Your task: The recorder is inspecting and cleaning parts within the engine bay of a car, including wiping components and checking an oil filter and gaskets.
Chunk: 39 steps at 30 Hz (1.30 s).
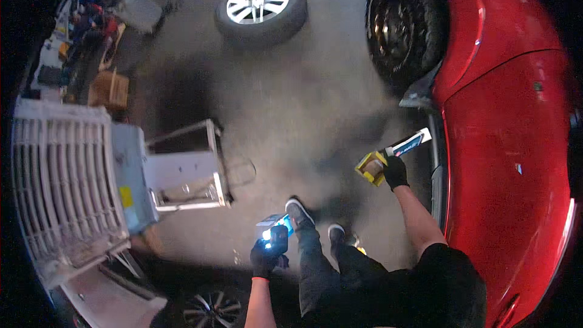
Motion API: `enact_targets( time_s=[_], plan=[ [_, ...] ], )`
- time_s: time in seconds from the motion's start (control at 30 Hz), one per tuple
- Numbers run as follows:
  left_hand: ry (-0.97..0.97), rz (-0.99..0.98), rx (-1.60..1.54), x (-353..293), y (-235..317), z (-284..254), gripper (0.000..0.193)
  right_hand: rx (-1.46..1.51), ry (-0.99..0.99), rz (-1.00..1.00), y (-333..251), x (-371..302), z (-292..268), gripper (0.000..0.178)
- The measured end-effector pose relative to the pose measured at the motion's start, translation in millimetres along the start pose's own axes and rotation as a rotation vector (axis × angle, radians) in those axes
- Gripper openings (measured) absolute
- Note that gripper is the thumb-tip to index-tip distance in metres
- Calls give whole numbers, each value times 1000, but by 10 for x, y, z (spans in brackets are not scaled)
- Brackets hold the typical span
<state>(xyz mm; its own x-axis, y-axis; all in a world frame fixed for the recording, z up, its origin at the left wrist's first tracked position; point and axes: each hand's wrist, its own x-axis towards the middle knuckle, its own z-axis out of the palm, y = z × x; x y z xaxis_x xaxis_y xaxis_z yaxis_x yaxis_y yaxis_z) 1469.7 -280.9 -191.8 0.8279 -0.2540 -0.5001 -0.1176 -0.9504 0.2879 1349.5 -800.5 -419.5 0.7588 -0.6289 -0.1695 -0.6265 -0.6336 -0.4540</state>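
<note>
My left hand, in a black glove, is closed around a dark handheld work light that glows bluish white. Glare hides part of a white and blue box right beside it; whether my fingers grip that box too, I cannot tell. Out to the right, my gloved right hand is closed on a yellow box with an open end showing brown inside. A long white and blue carton sticks out past the same hand, toward the red car.
A loose wheel with a silver rim lies on the concrete floor ahead. The car's front wheel stands at far right. On the left are a metal-framed stand, a slatted pale panel, a cardboard box and clutter.
</note>
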Motion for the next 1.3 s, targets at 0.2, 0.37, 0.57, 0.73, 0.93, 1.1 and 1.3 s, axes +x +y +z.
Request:
enact_targets(
  time_s=[0.2,0.37,0.57,0.73,0.93,1.1,1.3],
  plan=[
    [82,317,-178,833,1248,-1131,35,146,23,-144,-822,758,-1637,21],
    [-138,710,52,2031,2259,-1790,36,331,134,-45,-1653,1795,-2541,23],
    [-235,1140,39,3262,3791,-2765,32,450,268,-81,-2488,3370,-3228,24],
    [-280,1227,97,4644,4946,-2822,29,440,341,-245,-2557,5002,-3849,24],
    [-109,1233,-109,6686,5778,-3068,49,500,312,-493,-3162,7143,-4706,20],
    [-234,660,-396,6498,8207,-4432,35,211,466,-541,-2701,9246,-5067,16],
    [-156,595,-392,8410,9380,-4608,32,218,400,-533,-2667,11530,-5634,20]
  ],
)
